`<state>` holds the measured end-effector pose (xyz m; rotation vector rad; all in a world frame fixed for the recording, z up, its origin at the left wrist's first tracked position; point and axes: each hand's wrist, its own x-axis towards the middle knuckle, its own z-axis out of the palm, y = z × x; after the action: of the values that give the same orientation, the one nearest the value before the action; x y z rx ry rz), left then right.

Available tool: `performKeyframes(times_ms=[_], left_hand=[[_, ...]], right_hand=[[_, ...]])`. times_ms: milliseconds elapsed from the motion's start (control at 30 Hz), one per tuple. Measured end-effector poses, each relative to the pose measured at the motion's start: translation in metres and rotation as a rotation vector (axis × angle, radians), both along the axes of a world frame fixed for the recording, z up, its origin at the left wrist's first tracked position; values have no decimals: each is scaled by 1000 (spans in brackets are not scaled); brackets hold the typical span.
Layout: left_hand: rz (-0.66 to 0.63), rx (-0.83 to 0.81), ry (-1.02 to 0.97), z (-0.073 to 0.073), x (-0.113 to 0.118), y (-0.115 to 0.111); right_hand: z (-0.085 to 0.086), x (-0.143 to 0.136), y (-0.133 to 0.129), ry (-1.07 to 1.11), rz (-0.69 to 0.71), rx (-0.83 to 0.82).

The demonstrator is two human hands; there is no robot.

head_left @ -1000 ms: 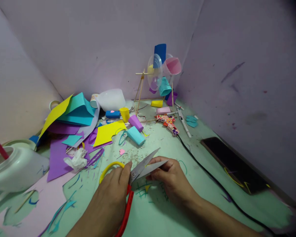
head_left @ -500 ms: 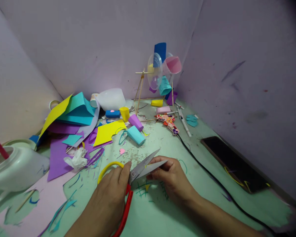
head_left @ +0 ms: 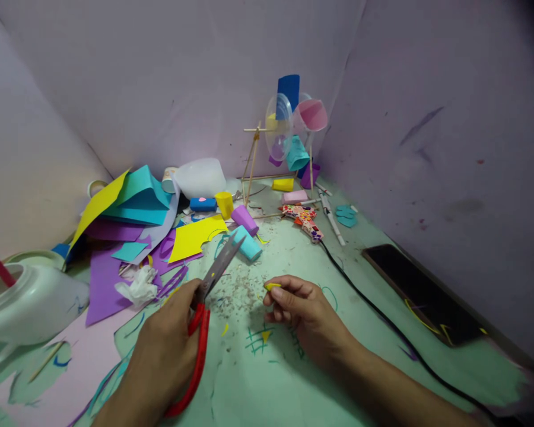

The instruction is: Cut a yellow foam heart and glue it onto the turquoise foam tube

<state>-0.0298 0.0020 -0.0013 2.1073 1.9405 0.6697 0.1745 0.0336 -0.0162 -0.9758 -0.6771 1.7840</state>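
My left hand (head_left: 169, 338) is closed around the red handles of a pair of scissors (head_left: 220, 267), whose blades point up and away, nearly together. Between the thumb and fingers of my right hand (head_left: 305, 305) is a small yellow paper piece (head_left: 273, 286). On the green surface between the hands lie a thin yellow scrap (head_left: 225, 330) and a yellow triangle (head_left: 266, 336). Just beyond the blade tips rests a light-blue paper cup (head_left: 247, 243), with a purple cup (head_left: 244, 220) behind it.
Coloured sheets (head_left: 133, 201) and scraps heap at the left, beside a white jug (head_left: 31, 302). A stick-framed wheel with paper cups (head_left: 279, 127) stands at the back. A patterned glue gun (head_left: 302, 218) trails a black cord (head_left: 382, 323). At right lies a phone (head_left: 418, 290).
The scissors have moved left, away from my right hand, and their blades have come together. A thin yellow scrap now lies on the surface. The yellow piece shows clearly in my right fingers.
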Motion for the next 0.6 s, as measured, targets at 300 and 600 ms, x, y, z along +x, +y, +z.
performKeyframes(times_ms=[300,600], left_hand=[[97,-49,-288,10,7,-1],[-15,-124,-724,16,40,-7]], right_hand=[[-3,-1,-1,48,22,-1],[-9,-10,-8,51,152,23]])
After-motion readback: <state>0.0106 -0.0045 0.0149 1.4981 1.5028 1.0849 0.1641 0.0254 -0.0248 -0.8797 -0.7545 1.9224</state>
